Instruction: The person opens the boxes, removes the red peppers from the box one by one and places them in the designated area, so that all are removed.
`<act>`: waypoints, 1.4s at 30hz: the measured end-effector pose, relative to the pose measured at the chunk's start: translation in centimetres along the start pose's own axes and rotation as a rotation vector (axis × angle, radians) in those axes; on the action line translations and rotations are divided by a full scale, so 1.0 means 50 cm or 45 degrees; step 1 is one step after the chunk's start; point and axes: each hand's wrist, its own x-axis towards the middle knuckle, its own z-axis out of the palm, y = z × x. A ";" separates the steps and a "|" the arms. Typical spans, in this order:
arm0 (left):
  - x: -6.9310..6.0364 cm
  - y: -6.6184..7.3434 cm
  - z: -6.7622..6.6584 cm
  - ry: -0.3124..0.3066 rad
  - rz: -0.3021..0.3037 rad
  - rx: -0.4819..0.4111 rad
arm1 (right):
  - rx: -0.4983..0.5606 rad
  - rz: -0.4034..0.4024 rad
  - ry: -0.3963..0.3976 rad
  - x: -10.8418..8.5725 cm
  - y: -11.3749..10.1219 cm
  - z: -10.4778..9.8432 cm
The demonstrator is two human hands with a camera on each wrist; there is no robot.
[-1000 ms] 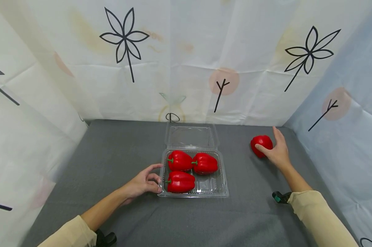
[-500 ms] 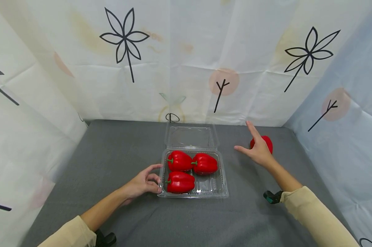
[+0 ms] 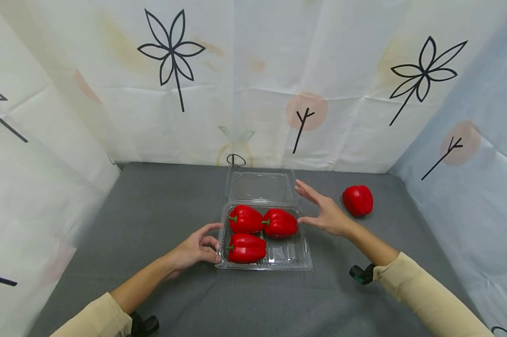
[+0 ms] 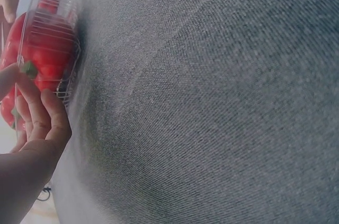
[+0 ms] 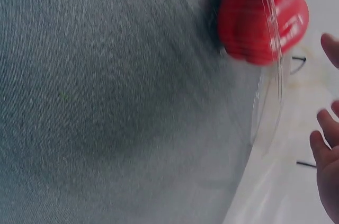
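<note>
Head view: clear tray [image 3: 264, 268] at frame centre; lid [image 3: 262, 185] folded back above it, unclosed.
Contents, 3: upper-left pepper [image 3: 246, 220], upper-right pepper [image 3: 280, 223] and lower-left pepper [image 3: 247, 249].
Outside, 1: outer pepper [image 3: 358, 201], on the grey cloth [image 3: 257, 304] at the right of the frame, well apart from the tray.
Stage: judged well advanced, with 3 of 4 peppers inside; the outer pepper appears to be what is left.
Left hand [image 3: 196, 248]: thumb and forefinger spread wide at the left rim, fingertips against it, no pepper held.
Right hand [image 3: 327, 216]: thumb and fingers wide apart beside the right rim, holding nothing.
Pepper form: red, glossy, blocky; green stems point left on the 3 inside, none visible on the outer pepper.
</note>
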 end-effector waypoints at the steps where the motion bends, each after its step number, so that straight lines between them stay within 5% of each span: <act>1: 0.000 0.000 0.000 -0.001 0.001 0.002 | 0.018 -0.010 -0.028 0.001 -0.002 0.005; 9: -0.001 0.000 0.000 0.003 -0.007 0.006 | 0.083 -0.020 -0.186 0.004 -0.007 0.043; 19: -0.002 0.002 0.000 0.001 -0.001 0.015 | -0.060 0.070 -0.265 0.020 -0.013 0.055; 42: -0.001 -0.004 0.000 0.006 -0.004 0.006 | -0.220 0.125 -0.313 0.039 -0.027 0.060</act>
